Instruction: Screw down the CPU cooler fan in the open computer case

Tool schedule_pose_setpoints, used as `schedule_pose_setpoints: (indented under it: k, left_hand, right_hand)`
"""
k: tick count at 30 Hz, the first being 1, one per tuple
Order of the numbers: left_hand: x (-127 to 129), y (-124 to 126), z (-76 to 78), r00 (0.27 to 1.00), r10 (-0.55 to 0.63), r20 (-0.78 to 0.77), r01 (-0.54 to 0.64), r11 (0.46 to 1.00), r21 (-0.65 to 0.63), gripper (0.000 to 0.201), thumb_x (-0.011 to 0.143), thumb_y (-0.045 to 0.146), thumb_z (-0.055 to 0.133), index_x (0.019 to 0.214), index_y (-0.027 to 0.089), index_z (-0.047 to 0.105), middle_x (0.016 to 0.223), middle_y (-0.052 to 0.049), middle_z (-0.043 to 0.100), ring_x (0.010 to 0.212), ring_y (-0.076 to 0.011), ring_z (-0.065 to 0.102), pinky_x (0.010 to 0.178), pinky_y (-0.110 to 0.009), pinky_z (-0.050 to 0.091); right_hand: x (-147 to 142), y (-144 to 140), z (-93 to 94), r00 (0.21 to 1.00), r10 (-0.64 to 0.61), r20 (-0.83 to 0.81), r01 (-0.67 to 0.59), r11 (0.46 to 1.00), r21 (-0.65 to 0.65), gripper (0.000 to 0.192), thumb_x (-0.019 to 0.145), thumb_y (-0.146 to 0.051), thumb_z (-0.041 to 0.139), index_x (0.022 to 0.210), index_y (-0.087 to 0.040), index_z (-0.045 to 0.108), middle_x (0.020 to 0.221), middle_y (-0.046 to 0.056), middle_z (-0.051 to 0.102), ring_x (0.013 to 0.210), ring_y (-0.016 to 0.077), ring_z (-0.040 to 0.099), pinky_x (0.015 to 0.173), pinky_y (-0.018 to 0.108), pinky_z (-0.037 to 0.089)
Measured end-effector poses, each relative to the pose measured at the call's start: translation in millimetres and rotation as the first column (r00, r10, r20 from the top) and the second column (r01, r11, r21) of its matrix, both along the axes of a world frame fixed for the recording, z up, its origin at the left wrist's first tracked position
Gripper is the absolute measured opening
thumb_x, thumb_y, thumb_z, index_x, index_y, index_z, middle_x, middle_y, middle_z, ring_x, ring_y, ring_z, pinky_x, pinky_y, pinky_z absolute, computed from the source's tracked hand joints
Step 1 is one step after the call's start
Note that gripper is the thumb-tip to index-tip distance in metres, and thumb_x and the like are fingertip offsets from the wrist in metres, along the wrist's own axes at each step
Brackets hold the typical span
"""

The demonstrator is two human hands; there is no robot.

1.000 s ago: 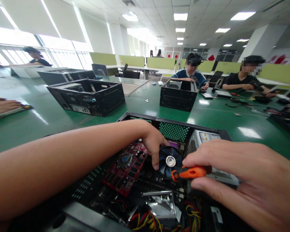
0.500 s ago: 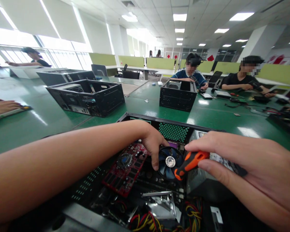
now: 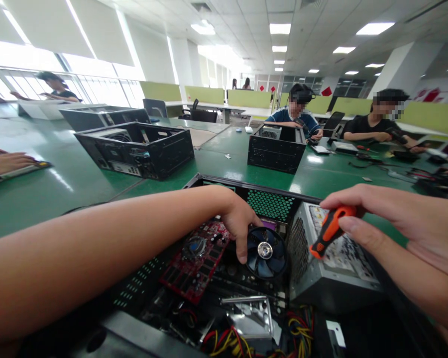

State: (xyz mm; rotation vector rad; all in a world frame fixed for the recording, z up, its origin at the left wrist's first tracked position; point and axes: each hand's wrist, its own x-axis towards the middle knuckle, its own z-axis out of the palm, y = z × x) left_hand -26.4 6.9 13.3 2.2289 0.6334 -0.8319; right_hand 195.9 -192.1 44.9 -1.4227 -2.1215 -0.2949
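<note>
the left hand [image 3: 237, 223] reaches into the open computer case [image 3: 224, 181] on the green tabletop [image 3: 59, 189], fingers loosely spread, one fingertip touching the rim of the blue cooling fan [image 3: 265, 251], just right of the red card [image 3: 194, 256]. further right, the right hand [image 3: 406, 223] is clamped on an orange-handled screwdriver [image 3: 328, 231] (tip hidden) above the grey power supply [image 3: 332, 271].

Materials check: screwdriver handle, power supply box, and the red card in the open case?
Screwdriver handle: looks like moulded plastic or rubber, matte orange with black grip sections. Power supply box: apparently bare sheet metal, dull grey, with punched vent holes in its side and a printed label on top. Red card: a circuit board, probably glossy red-coated laminate, studded with small components.
</note>
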Motion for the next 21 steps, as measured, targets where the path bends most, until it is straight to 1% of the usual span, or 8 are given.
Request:
schedule_pose_setpoints:
  k: [2, 4, 6, 8, 11, 15, 17, 21]
  left_hand:
    - [-1, -1, -0.2, 1.0, 0.007, -0.019, -0.008, 1.0, -0.012, 0.096, 0.049, 0.04, 0.098, 0.141, 0.03, 0.075, 0.119, -0.001, 0.085, 0.112, -0.0341, 0.076, 0.106, -0.044, 0.058]
    - [0, -2, 0.7, 1.0, 0.006, -0.03, -0.007, 1.0, -0.014, 0.099, 0.051, 0.041, 0.097, 0.146, 0.03, 0.073, 0.122, -0.001, 0.085, 0.115, -0.0341, 0.076, 0.108, -0.043, 0.058]
    - [1, -2, 2.3, 1.0, 0.002, -0.031, -0.002, 1.0, -0.002, 0.1, 0.053, 0.041, 0.097, 0.148, 0.03, 0.071, 0.125, -0.002, 0.084, 0.12, -0.0344, 0.075, 0.11, -0.043, 0.057]
    - [2, -2, 3.6, 0.999, -0.004, -0.035, 0.005, 1.0, 0.02, 0.099, 0.052, 0.041, 0.098, 0.147, 0.029, 0.073, 0.126, -0.002, 0.084, 0.123, -0.0352, 0.073, 0.111, -0.043, 0.056]
    - [4, -1, 4.3, 0.999, -0.012, -0.043, 0.014, 0.999, 0.045, 0.097, 0.05, 0.04, 0.099, 0.143, 0.029, 0.075, 0.124, -0.003, 0.084, 0.124, -0.0363, 0.072, 0.111, -0.044, 0.056]
    - [4, -2, 3.6, 0.999, -0.008, -0.045, 0.008, 1.0, 0.009, 0.1, 0.051, 0.039, 0.098, 0.147, 0.029, 0.073, 0.121, -0.002, 0.085, 0.118, -0.0351, 0.075, 0.11, -0.045, 0.056]
    - [4, -2, 3.7, 0.999, -0.006, -0.036, 0.006, 1.0, 0.007, 0.098, 0.052, 0.04, 0.098, 0.146, 0.029, 0.073, 0.121, -0.002, 0.085, 0.119, -0.0347, 0.075, 0.11, -0.044, 0.056]
    - [5, -3, 3.6, 0.999, -0.008, -0.042, 0.009, 1.0, 0.017, 0.097, 0.05, 0.039, 0.098, 0.144, 0.03, 0.074, 0.122, 0.0, 0.085, 0.121, -0.0342, 0.074, 0.11, -0.042, 0.057]
  right_hand:
    - [-1, 2, 0.9, 1.0, 0.006, -0.013, -0.006, 1.0, 0.006, 0.019, 0.11, -0.042, 0.053, 0.12, -0.041, 0.069, 0.098, -0.004, 0.084, 0.066, 0.0256, 0.074, 0.068, 0.04, 0.06]
    - [-4, 4, 2.1, 0.999, 0.049, -0.014, -0.049, 0.999, 0.005, 0.018, 0.11, -0.041, 0.055, 0.119, -0.039, 0.071, 0.1, -0.003, 0.085, 0.072, 0.0254, 0.077, 0.068, 0.039, 0.06]
    - [-7, 6, 3.2, 0.996, 0.09, -0.012, -0.09, 0.996, -0.015, 0.018, 0.11, -0.035, 0.055, 0.117, -0.036, 0.072, 0.103, -0.003, 0.085, 0.081, 0.0238, 0.081, 0.066, 0.036, 0.06]
    - [-10, 7, 3.7, 0.993, 0.114, -0.016, -0.114, 0.993, -0.014, 0.02, 0.11, -0.031, 0.055, 0.116, -0.033, 0.073, 0.105, -0.002, 0.086, 0.086, 0.0222, 0.083, 0.069, 0.034, 0.061]
    - [-13, 8, 3.7, 0.991, 0.129, -0.025, -0.129, 0.992, 0.002, 0.022, 0.11, -0.031, 0.054, 0.115, -0.031, 0.075, 0.105, -0.001, 0.086, 0.085, 0.0219, 0.084, 0.074, 0.035, 0.065]
    - [-14, 8, 5.4, 0.993, 0.12, -0.021, -0.121, 0.992, -0.031, 0.022, 0.107, -0.027, 0.057, 0.113, -0.028, 0.077, 0.105, 0.005, 0.088, 0.085, 0.0268, 0.084, 0.076, 0.039, 0.068]
    - [-15, 9, 6.5, 0.992, 0.123, -0.002, -0.123, 0.991, -0.047, 0.023, 0.107, -0.025, 0.056, 0.113, -0.028, 0.078, 0.105, 0.007, 0.088, 0.085, 0.0279, 0.085, 0.076, 0.039, 0.068]
    - [-13, 11, 5.9, 0.988, 0.15, 0.044, -0.148, 0.988, -0.047, 0.025, 0.109, -0.026, 0.055, 0.113, -0.025, 0.08, 0.105, 0.006, 0.089, 0.089, 0.0256, 0.086, 0.076, 0.036, 0.069]
